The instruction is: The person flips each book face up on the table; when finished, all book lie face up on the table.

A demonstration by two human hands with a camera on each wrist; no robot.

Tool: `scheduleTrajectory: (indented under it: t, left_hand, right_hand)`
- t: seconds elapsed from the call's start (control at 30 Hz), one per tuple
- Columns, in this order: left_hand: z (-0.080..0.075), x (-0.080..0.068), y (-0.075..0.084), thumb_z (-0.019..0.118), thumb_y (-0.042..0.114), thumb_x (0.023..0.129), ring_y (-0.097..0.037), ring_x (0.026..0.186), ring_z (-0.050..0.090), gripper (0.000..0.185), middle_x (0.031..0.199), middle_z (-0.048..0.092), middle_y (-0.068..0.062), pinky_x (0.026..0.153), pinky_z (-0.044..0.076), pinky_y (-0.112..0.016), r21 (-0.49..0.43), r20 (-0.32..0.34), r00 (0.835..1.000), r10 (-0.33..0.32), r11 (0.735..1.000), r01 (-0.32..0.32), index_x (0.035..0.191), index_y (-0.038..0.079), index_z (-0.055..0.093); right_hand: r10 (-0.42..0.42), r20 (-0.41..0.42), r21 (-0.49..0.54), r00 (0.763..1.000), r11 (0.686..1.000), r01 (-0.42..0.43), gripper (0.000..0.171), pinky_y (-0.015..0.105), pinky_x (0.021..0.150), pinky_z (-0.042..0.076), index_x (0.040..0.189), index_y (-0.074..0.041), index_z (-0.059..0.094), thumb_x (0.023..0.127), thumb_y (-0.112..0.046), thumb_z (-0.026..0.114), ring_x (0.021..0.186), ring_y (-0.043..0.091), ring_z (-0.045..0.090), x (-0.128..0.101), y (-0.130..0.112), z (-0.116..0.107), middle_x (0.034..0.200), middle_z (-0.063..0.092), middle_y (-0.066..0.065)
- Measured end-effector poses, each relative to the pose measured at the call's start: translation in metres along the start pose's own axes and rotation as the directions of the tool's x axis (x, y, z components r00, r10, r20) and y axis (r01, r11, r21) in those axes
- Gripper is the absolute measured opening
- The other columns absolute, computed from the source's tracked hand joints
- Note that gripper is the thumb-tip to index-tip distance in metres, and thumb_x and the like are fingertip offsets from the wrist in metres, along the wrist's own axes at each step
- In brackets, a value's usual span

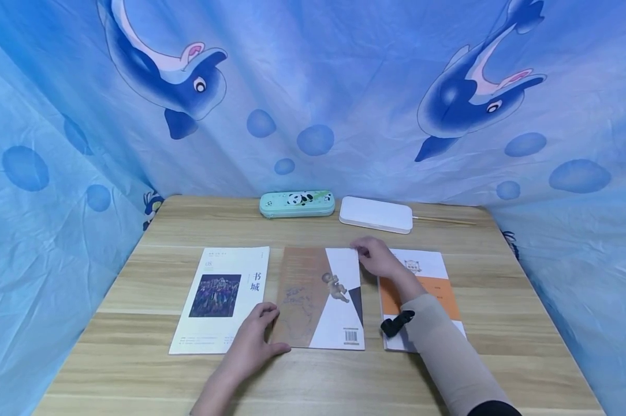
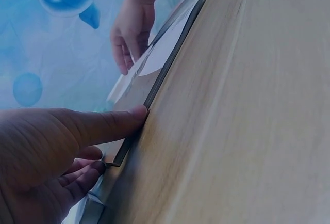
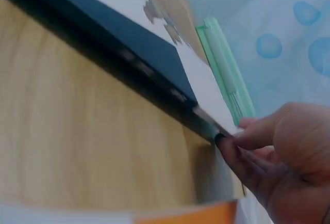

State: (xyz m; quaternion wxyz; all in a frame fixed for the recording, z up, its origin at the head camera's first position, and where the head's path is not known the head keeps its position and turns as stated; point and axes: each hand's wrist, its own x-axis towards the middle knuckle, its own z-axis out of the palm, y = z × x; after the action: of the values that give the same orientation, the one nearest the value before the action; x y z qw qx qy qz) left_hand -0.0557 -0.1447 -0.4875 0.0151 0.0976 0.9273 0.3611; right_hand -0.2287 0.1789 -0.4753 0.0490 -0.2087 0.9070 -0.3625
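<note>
Between the hands lies a book [image 1: 313, 306], brown and white with a small figure and a barcode on its cover. My right hand [image 1: 377, 257] pinches its far right corner. In the right wrist view the thumb and forefinger meet on that corner, beside the dark spine [image 3: 134, 64]. The left hand [image 1: 253, 338] holds the near left corner, thumb along the front edge and fingers at the left side, partly over a white magazine [image 1: 188, 335]. Under the right forearm, partly hidden, is a white and orange book [image 1: 429, 266].
Along the back of the wooden table [image 1: 136, 323] lie a mint pencil case [image 1: 297, 211] with a panda and a white box [image 1: 375, 214]. A thin stick [image 1: 445, 220] points right from the box. Blue dolphin-print curtain [image 1: 313, 86] hangs behind and at both sides.
</note>
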Motion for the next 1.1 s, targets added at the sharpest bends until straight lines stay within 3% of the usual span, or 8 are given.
scheduleTrajectory:
  t: [0.23,0.4,0.63,0.87,1.1]
  left_hand:
    - [-0.001,0.000,0.000,0.098,0.022,0.059,-0.032,0.121,0.058,0.085,0.131,0.058,-0.014,0.108,0.046,-0.046,-0.001,-0.001,1.000,0.018,1.000,-0.018,0.128,-0.012,0.061]
    - [-0.003,0.000,0.000,0.098,0.021,0.059,-0.034,0.121,0.058,0.085,0.132,0.058,-0.015,0.109,0.046,-0.048,-0.002,-0.001,0.999,0.039,0.999,-0.039,0.128,-0.013,0.061]
    - [-0.003,-0.001,0.001,0.098,0.024,0.060,-0.034,0.123,0.056,0.087,0.133,0.058,-0.016,0.110,0.044,-0.049,-0.016,0.023,0.998,0.054,0.998,-0.054,0.129,-0.012,0.061]
    - [-0.004,-0.001,0.004,0.098,0.019,0.061,-0.033,0.124,0.056,0.083,0.135,0.057,-0.014,0.109,0.045,-0.048,-0.018,0.046,0.998,0.046,0.999,-0.045,0.130,-0.010,0.061]
    - [-0.004,-0.005,0.003,0.089,0.006,0.069,-0.033,0.120,0.062,0.057,0.131,0.064,-0.012,0.104,0.050,-0.046,-0.003,-0.035,0.998,0.055,0.998,-0.055,0.121,-0.004,0.070]
  right_hand:
    - [-0.106,0.047,0.011,0.993,0.994,0.105,0.043,0.035,0.091,0.059,0.127,-0.002,0.069,0.087,0.012,0.071,0.107,0.028,0.065,-0.005,0.007,-0.011,0.120,0.062,0.013]
    - [-0.156,0.033,-0.009,0.987,0.988,0.156,0.039,0.039,0.091,0.058,0.124,-0.004,0.071,0.086,0.005,0.076,0.107,0.029,0.064,-0.008,0.011,-0.016,0.118,0.065,0.012]
    - [-0.094,0.036,0.072,0.995,0.993,0.092,0.033,0.041,0.095,0.057,0.122,-0.011,0.074,0.090,-0.003,0.076,0.110,0.024,0.066,-0.014,0.015,-0.021,0.120,0.071,0.007]
    - [-0.061,0.014,0.142,0.998,0.988,0.058,0.025,0.037,0.092,0.058,0.115,-0.015,0.078,0.090,-0.009,0.076,0.102,0.016,0.069,-0.018,0.019,-0.028,0.111,0.075,-0.001]
    - [-0.016,-0.005,0.210,1.000,0.978,0.017,0.024,0.034,0.090,0.059,0.113,-0.014,0.078,0.089,-0.009,0.078,0.101,0.018,0.070,-0.021,0.022,-0.032,0.110,0.075,0.001]
